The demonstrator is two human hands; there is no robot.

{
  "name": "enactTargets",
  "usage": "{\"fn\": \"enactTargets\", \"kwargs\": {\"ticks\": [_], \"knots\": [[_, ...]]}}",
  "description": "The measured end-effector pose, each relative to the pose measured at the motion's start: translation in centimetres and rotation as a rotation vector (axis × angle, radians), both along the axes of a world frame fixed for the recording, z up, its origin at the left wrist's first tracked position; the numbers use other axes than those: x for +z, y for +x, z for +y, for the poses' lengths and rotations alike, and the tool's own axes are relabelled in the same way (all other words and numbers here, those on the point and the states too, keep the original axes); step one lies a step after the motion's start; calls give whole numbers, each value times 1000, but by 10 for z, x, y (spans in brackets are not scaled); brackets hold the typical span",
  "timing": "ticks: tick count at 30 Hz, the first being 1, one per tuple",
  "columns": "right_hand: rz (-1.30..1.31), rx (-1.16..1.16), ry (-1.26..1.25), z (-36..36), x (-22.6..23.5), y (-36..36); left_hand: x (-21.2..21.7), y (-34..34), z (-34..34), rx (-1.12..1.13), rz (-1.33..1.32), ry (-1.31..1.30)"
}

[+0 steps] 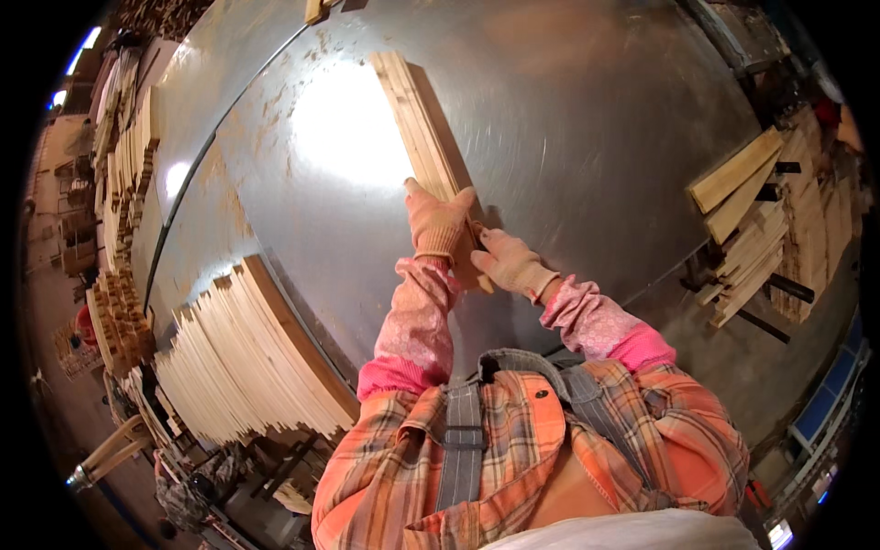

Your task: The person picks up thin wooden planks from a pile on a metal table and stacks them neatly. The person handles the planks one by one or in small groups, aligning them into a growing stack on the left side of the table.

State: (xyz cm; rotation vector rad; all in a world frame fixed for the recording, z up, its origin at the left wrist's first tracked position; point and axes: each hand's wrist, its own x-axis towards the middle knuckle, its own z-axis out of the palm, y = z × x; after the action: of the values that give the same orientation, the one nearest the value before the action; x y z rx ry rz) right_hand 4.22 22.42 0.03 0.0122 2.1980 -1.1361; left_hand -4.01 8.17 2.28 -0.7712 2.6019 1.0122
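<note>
A bundle of long, pale wooden strips (417, 119) lies side by side on a shiny metal table (587, 156), pointing away from me. My left hand (435, 220), in a light work glove, is wrapped across the near part of the bundle, thumb and fingers on opposite sides. At the right side of the strips' near end, my right hand (513, 264), gloved too, has curled fingers closed at their edge. The left hand and wrist partly hide the near end of the bundle.
On the left, a wide row of stacked wooden strips (247, 348) stands along the table's edge. More piled strips (124, 174) lie farther left. At the right, boards (738, 179) rest beside dark metal bars (790, 286). A dark seam (183, 188) crosses the metal surface.
</note>
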Motion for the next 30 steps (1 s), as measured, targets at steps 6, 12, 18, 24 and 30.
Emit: {"fn": "enactTargets", "kwargs": {"ticks": [6, 12, 18, 24, 30], "knots": [[162, -59, -7, -4, -9, 59, -11, 71, -102, 241, 166, 1191], [-108, -412, 1, 14, -25, 91, -37, 168, -210, 420, 229, 1626], [301, -309, 204, 11, -50, 102, -10, 231, -269, 701, 230, 1606], [197, -426, 113, 2, -68, 98, 12, 289, -302, 156, -84, -388], [267, -335, 259, 15, -58, 117, -3, 300, -288, 19, -109, -472]]}}
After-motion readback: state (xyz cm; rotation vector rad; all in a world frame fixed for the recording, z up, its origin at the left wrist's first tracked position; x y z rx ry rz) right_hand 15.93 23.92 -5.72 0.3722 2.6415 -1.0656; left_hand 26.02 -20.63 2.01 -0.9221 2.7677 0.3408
